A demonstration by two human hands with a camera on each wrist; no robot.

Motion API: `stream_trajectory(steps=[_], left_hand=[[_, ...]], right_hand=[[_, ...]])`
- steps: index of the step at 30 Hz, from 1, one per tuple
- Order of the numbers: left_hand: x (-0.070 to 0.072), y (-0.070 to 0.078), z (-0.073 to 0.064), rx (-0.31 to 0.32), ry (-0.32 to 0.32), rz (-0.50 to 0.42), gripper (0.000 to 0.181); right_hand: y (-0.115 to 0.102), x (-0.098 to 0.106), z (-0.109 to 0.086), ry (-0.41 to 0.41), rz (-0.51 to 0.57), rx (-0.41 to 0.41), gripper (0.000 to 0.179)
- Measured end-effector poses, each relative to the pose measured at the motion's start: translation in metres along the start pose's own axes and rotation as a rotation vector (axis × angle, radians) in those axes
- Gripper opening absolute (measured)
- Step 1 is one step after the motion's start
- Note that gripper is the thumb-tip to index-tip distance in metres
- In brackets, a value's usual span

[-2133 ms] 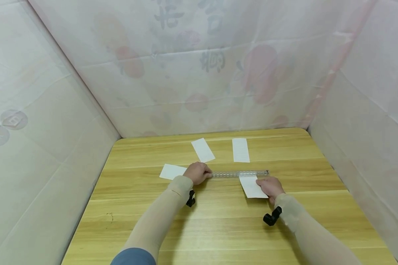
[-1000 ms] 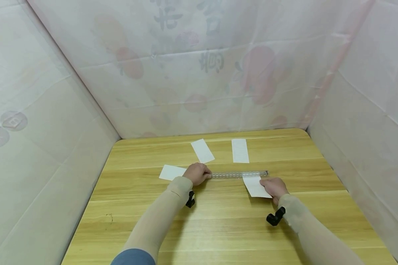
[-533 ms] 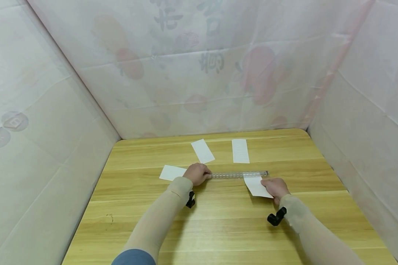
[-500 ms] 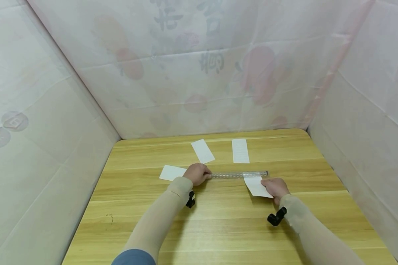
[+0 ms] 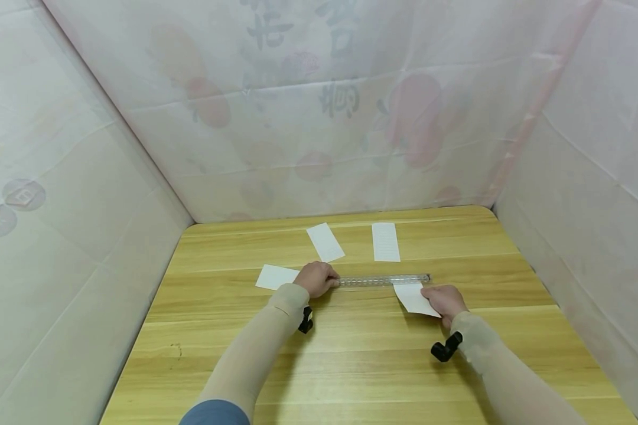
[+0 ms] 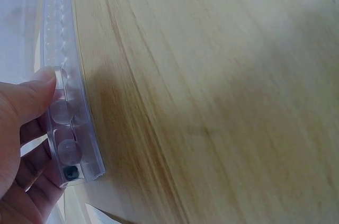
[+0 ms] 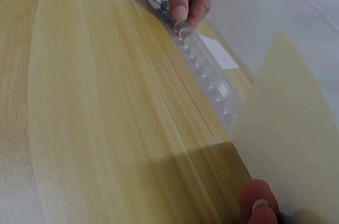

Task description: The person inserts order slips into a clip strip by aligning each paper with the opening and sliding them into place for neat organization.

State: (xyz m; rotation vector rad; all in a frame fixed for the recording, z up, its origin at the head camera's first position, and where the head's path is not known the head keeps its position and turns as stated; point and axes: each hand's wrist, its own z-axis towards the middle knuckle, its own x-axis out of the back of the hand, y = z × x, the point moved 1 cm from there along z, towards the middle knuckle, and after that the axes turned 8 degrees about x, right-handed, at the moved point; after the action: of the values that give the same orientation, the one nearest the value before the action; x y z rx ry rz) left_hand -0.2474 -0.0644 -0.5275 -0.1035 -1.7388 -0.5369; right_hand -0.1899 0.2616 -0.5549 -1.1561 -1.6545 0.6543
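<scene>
A long clear plastic strip with a row of round domes (image 5: 364, 281) lies crosswise in the middle of the wooden table. My left hand (image 5: 315, 279) grips its left end; in the left wrist view the thumb (image 6: 43, 87) presses on top and fingers curl beneath. A small dark piece (image 6: 70, 172) sits in the strip's end. With thumb and fingers, my right hand (image 5: 446, 301) pinches the near right corner of a white paper slip (image 5: 416, 299). The slip bends upward, its far edge meeting the strip's right part. In the right wrist view the slip (image 7: 288, 123) hides the strip's right end.
Two white paper slips lie behind the strip, one slanted (image 5: 325, 242) and one straighter with faint lines (image 5: 386, 242). Another slip (image 5: 275, 276) lies left, partly under my left hand. Cloth-covered walls enclose the wooden table (image 5: 351, 366) at the back and both sides.
My right hand has slid slightly to the right with the paper slip, whose far edge shifts along the strip. The left hand and the strip stay nearly still.
</scene>
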Motion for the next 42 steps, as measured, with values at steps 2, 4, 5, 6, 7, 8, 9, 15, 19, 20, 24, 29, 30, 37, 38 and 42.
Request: stream_trajectory(steps=[2,4,5,6,7,8,9,15,19,20,24,29,30,37,38,42], left_hand=[[0.0,0.0,0.0,-0.001,0.001,0.001,0.026],[0.0,0.0,0.001,-0.004,0.003,0.004,0.026],[0.0,-0.001,0.001,-0.005,0.003,0.006,0.026],[-0.001,-0.001,0.001,-0.006,0.002,0.006,0.026],[-0.001,-0.001,0.001,-0.006,0.002,0.006,0.026],[-0.001,-0.001,0.002,-0.005,0.002,0.007,0.026],[-0.001,-0.001,0.002,-0.005,0.001,0.007,0.026],[-0.002,-0.002,0.002,-0.003,-0.002,0.005,0.026],[-0.002,-0.002,0.002,-0.004,-0.001,0.001,0.026],[-0.002,-0.002,0.002,-0.004,0.0,0.0,0.026],[-0.002,-0.002,0.001,-0.005,0.003,-0.003,0.026],[-0.002,-0.003,0.002,-0.011,0.009,-0.01,0.025],[-0.002,-0.003,0.002,-0.012,0.009,-0.012,0.025],[-0.003,-0.004,0.002,-0.019,0.019,-0.019,0.024],[-0.004,-0.004,0.003,-0.02,0.021,-0.015,0.025],[-0.004,-0.004,0.003,-0.026,0.025,-0.012,0.024]], right_hand=[[0.0,0.001,0.0,-0.006,0.009,0.007,0.055],[0.001,0.002,0.0,-0.009,0.022,0.006,0.055],[0.001,0.002,0.0,-0.011,0.028,0.006,0.056],[0.002,0.003,0.0,-0.012,0.029,0.006,0.056],[0.002,0.003,0.0,-0.011,0.029,0.005,0.056],[0.002,0.004,0.0,-0.008,0.026,0.004,0.056],[0.003,0.004,0.0,-0.005,0.024,-0.001,0.056],[0.004,0.007,0.0,-0.005,-0.001,-0.01,0.06],[0.003,0.008,-0.001,-0.006,-0.001,-0.004,0.061],[0.003,0.008,-0.001,-0.005,-0.004,-0.001,0.06],[0.003,0.009,0.0,0.002,-0.005,0.003,0.057],[0.004,0.01,0.0,0.002,-0.006,-0.005,0.058],[0.004,0.011,0.0,-0.001,-0.009,-0.003,0.059],[0.007,0.015,-0.001,0.006,-0.043,0.003,0.064],[0.007,0.015,-0.001,0.007,-0.047,0.004,0.064],[0.008,0.016,-0.001,0.02,-0.037,0.01,0.059]])
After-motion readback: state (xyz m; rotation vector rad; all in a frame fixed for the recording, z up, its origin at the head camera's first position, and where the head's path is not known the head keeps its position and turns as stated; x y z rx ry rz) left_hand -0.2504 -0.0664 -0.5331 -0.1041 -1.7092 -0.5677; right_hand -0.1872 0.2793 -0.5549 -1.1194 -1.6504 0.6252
